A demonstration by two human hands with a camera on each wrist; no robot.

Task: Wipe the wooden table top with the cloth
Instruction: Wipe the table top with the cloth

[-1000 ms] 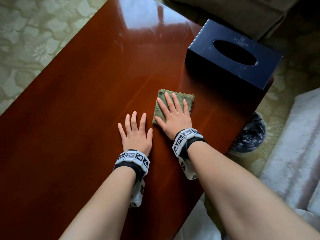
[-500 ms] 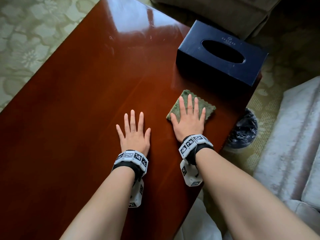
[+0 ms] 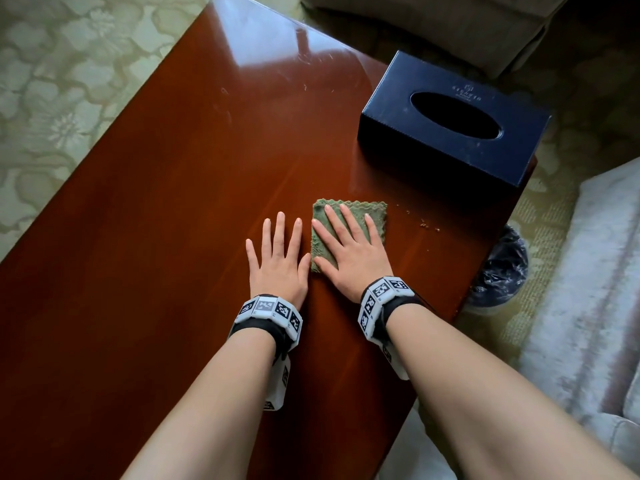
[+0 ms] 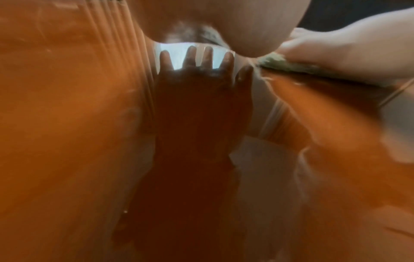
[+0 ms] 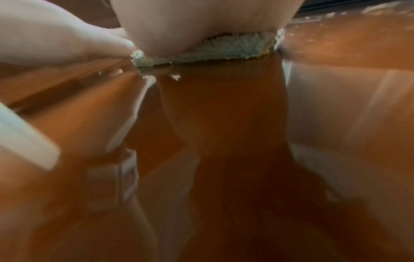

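A glossy red-brown wooden table top (image 3: 173, 209) fills the head view. A small folded green cloth (image 3: 375, 211) lies on it near the right end. My right hand (image 3: 349, 247) presses flat on the cloth with straight, spread fingers. My left hand (image 3: 277, 261) rests flat on the bare wood just left of the cloth, its thumb close to the cloth's edge. In the right wrist view the cloth (image 5: 224, 51) shows under my palm. The left wrist view shows the cloth (image 4: 291, 66) beneath my right hand at the right.
A dark blue tissue box (image 3: 453, 116) stands on the table beyond the cloth. A few crumbs (image 3: 427, 225) lie right of the cloth. A black bag (image 3: 502, 271) sits on the floor by the table's right edge, beside a pale cushion (image 3: 588, 271).
My right hand has slid the cloth back to the left, next to my left hand, leaving crumbs in view to its right. My left hand stays put.
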